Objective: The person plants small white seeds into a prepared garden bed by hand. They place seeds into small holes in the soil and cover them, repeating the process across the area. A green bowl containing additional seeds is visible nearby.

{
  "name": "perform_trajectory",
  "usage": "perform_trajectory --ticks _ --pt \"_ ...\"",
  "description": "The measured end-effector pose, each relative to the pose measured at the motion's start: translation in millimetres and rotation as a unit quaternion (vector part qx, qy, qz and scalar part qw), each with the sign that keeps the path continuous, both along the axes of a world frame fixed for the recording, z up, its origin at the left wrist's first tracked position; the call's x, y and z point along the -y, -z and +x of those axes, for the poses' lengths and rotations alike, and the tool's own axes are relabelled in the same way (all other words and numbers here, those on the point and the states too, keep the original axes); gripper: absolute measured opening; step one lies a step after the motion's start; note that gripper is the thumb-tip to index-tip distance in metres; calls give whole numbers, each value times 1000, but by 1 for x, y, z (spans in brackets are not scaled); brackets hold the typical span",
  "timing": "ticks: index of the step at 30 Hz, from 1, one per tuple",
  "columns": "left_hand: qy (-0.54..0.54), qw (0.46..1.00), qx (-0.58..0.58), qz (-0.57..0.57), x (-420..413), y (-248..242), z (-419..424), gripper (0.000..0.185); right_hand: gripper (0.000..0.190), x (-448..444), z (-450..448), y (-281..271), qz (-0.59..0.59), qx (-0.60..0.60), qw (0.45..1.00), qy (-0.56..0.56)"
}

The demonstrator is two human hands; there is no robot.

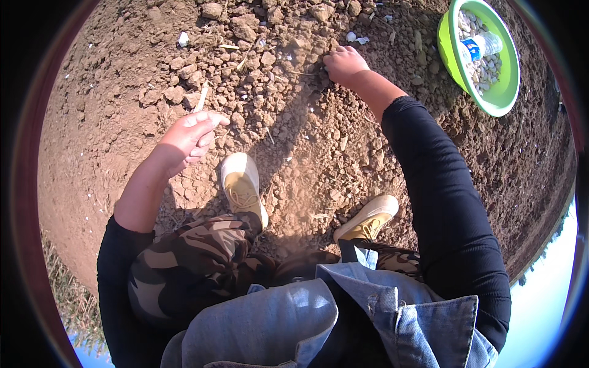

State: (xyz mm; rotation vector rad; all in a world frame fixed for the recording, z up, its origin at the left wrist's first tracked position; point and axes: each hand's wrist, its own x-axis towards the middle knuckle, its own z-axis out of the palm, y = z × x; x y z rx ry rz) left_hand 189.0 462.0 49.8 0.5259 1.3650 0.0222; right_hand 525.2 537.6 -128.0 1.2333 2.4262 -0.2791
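Note:
My right hand (346, 65) reaches down to the loose brown soil (294, 119), its fingertips touching or just in the clods. Whatever its fingers may hold is hidden behind the knuckles. Left of it, my left hand (195, 135) is above the ground, index finger extended and the other fingers curled towards the palm. Nothing can be made out inside that curl. A pale dry stalk (201, 95) shows just beyond the left hand. Two small white pieces (351, 37) lie on the soil past my right hand.
A green plastic basin (499, 103) stands at the upper right, holding whitish pieces like garlic cloves (488, 69) and a clear plastic bottle (490, 43) lying on them. My yellow shoes (241, 186) rest on the soil. Dry grass (76, 294) borders the lower left.

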Motion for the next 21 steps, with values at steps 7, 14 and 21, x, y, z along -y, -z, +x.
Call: perform_trajectory --ticks 7,14,21 --pt "-20 1000 22 -3 2 6 -11 24 16 -14 -10 -13 -105 96 990 3" --pt "-45 999 19 -7 -6 11 -10 25 14 -11 -10 -15 -89 33 994 46" --pt "-39 999 14 -19 -20 17 -6 26 13 -4 -14 -19 -82 30 994 70"
